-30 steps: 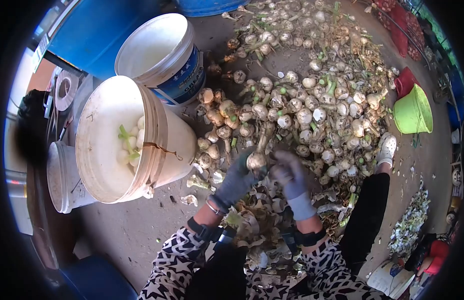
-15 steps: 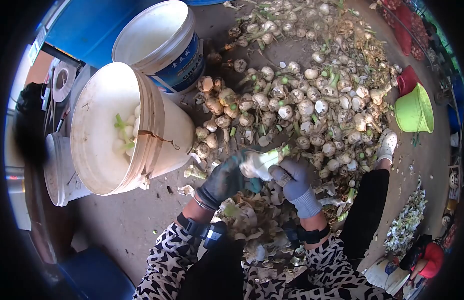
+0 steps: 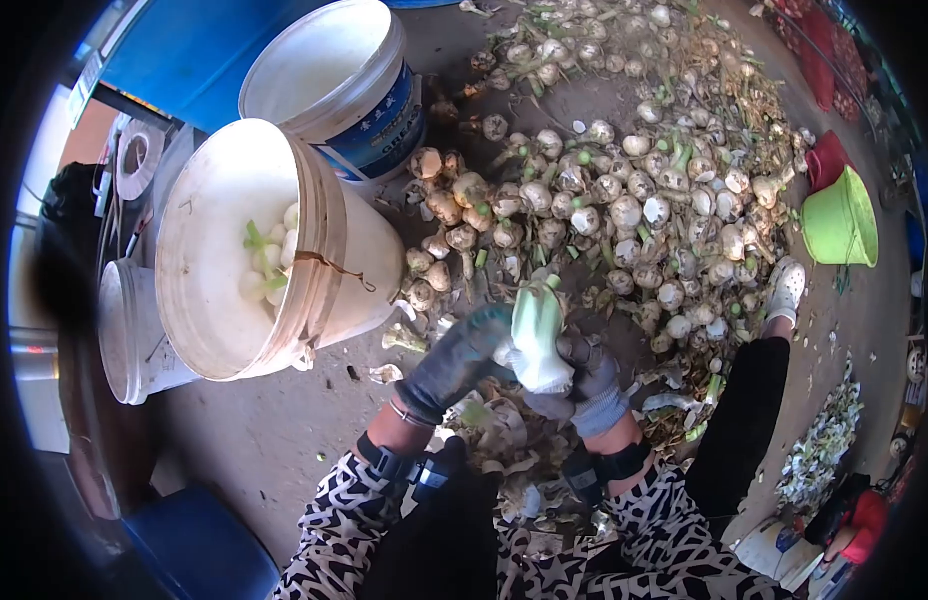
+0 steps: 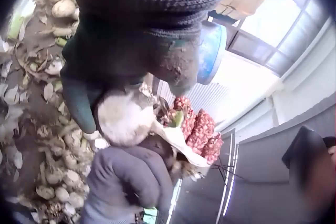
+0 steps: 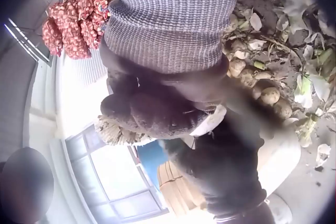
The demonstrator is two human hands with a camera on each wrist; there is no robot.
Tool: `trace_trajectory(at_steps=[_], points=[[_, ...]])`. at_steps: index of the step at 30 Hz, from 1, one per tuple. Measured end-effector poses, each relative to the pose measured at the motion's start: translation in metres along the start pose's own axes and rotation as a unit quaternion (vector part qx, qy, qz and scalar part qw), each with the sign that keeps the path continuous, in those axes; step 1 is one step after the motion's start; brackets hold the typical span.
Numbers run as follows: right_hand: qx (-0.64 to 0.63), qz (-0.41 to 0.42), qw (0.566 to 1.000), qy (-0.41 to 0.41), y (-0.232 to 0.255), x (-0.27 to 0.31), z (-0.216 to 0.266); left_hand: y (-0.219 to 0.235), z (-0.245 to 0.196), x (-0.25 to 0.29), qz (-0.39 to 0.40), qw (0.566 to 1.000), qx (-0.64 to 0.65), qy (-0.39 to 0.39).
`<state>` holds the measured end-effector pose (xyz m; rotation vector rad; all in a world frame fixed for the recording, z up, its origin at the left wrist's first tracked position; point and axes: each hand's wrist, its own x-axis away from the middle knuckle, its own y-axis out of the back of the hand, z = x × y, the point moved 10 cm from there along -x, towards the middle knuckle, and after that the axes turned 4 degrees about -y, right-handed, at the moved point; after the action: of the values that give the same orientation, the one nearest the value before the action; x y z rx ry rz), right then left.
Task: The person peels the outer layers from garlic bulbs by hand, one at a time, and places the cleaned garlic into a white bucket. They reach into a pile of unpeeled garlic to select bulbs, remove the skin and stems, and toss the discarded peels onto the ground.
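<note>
A garlic bulb with pale green and white layers hangs between the two gloved hands in the head view, its stem end pointing up. My left hand, in a dark glove, grips it from the left; the left wrist view shows the round whitish bulb at those fingers. From the lower right, my right hand in a grey glove holds it with curled fingers. In the right wrist view, roots and a white strip of skin show by the right fingers, which hide much of the bulb.
Unpeeled garlic bulbs spread in a heap ahead. Peeled ones lie inside the tilted white bucket at left, near another bucket with a blue label. Loose skins cover the ground below the hands. A lime-green tub stands at right.
The bulb had dirty outer skin a second ago and now shows pale green-white layers. Its stem swung from pointing right to pointing up, and both hands closed in around it.
</note>
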<state>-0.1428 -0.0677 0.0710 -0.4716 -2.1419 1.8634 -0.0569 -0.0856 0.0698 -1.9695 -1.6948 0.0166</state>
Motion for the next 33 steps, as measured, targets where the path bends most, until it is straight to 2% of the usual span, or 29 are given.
trace_trajectory(at_steps=[1, 2, 4, 5, 6, 7, 8, 9, 10, 11, 12, 13, 14, 15, 16, 18, 19, 20, 21, 22, 23, 24, 25, 26, 28, 29, 30, 31, 33], points=[[0.116, -0.072, 0.989, 0.059, 0.009, -0.001, 0.007, -0.011, 0.003, 0.006, 0.05, 0.999, 0.013, 0.004], [0.228, -0.144, 0.956, 0.117, 0.015, 0.002, 0.017, -0.018, 0.013, 0.003, 0.064, 0.964, 0.258, 0.017], [0.277, -0.131, 0.944, 0.125, 0.052, 0.019, 0.027, -0.01, 0.025, 0.002, 0.049, 0.966, 0.253, 0.018], [0.172, -0.036, 0.979, 0.107, 0.046, 0.025, 0.023, -0.017, 0.012, 0.002, 0.04, 0.935, 0.352, 0.014], [0.063, 0.062, 0.992, 0.089, 0.034, 0.029, 0.018, -0.011, 0.006, 0.003, 0.019, 0.937, 0.349, -0.024], [0.305, -0.166, 0.919, 0.189, -0.01, 0.035, 0.043, -0.014, -0.009, 0.003, 0.045, 0.933, 0.354, -0.041], [0.156, -0.011, 0.975, 0.159, 0.026, 0.068, 0.025, -0.017, -0.023, 0.003, 0.071, 0.929, 0.36, -0.058], [0.154, -0.011, 0.975, 0.163, 0.023, 0.083, 0.032, -0.008, -0.028, 0.004, 0.056, 0.933, 0.343, -0.097], [0.296, -0.135, 0.942, 0.085, 0.033, 0.091, 0.029, -0.005, -0.032, 0.005, 0.06, 0.921, 0.372, -0.101], [0.424, -0.253, 0.869, 0.004, 0.044, 0.103, 0.03, -0.002, -0.029, 0.006, 0.027, 0.925, 0.368, -0.086], [0.534, -0.361, 0.76, -0.077, 0.058, 0.118, 0.033, 0.002, -0.026, 0.007, -0.005, 0.929, 0.363, -0.071], [0.757, -0.376, 0.501, -0.188, 0.071, 0.118, 0.023, -0.002, -0.025, 0.006, -0.002, 0.93, 0.361, -0.067], [0.865, -0.375, 0.276, -0.185, 0.034, 0.103, 0.017, 0.001, -0.022, 0.005, -0.034, 0.937, 0.339, -0.075], [0.83, -0.404, 0.367, -0.114, 0.015, 0.094, 0.016, 0.005, -0.021, 0.004, -0.065, 0.942, 0.317, -0.085], [0.784, -0.424, 0.453, -0.042, 0.004, 0.085, 0.021, 0.005, -0.017, 0.003, -0.064, 0.942, 0.318, -0.083], [0.73, -0.397, 0.544, 0.116, -0.021, 0.058, 0.032, 0.01, -0.013, 0.001, -0.058, 0.958, 0.261, -0.107], [0.728, -0.4, 0.545, 0.117, -0.029, 0.043, 0.033, 0.008, -0.012, -0.001, -0.031, 0.966, 0.231, -0.109], [0.747, -0.393, 0.522, 0.123, -0.046, 0.027, 0.035, 0.002, -0.017, -0.001, -0.028, 0.967, 0.23, -0.108], [0.766, -0.387, 0.498, 0.127, -0.056, 0.015, 0.037, -0.003, -0.027, 0.001, -0.047, 0.975, 0.177, -0.129], [0.765, -0.389, 0.497, 0.127, -0.056, 0.01, 0.04, -0.005, -0.033, 0.003, -0.066, 0.979, 0.125, -0.149], [0.728, -0.378, 0.552, 0.15, -0.055, 0.006, 0.04, 0.007, -0.029, 0.006, -0.122, 0.965, 0.145, -0.18], [0.687, -0.365, 0.605, 0.171, -0.055, 0.002, 0.041, 0.012, -0.025, 0.006, -0.125, 0.965, 0.146, -0.177], [0.664, -0.381, 0.635, 0.104, -0.047, 0.003, 0.037, 0.014, -0.021, 0.004, -0.109, 0.976, 0.117, -0.145], [0.662, -0.381, 0.637, 0.101, -0.051, 0.003, 0.037, 0.014, -0.018, 0.004, -0.093, 0.985, 0.087, -0.114], [0.544, -0.417, 0.728, -0.011, -0.027, 0.007, 0.02, 0.027, -0.006, 0.004, -0.087, 0.988, 0.073, -0.104], [0.592, -0.391, 0.705, 0.022, -0.029, 0.003, 0.022, 0.026, -0.01, 0.004, -0.074, 0.99, 0.016, -0.118], [0.591, -0.391, 0.705, 0.021, -0.025, 0.004, 0.019, 0.023, -0.014, 0.004, -0.06, 0.989, -0.041, -0.132], [0.601, -0.394, 0.694, 0.039, -0.027, 0.004, 0.02, 0.022, -0.007, 0.005, -0.061, 0.989, 0.101, -0.091], [0.612, -0.396, 0.682, 0.058, -0.022, 0.008, 0.024, 0.025, -0.016, 0.004, -0.056, 0.99, 0.076, -0.102]])
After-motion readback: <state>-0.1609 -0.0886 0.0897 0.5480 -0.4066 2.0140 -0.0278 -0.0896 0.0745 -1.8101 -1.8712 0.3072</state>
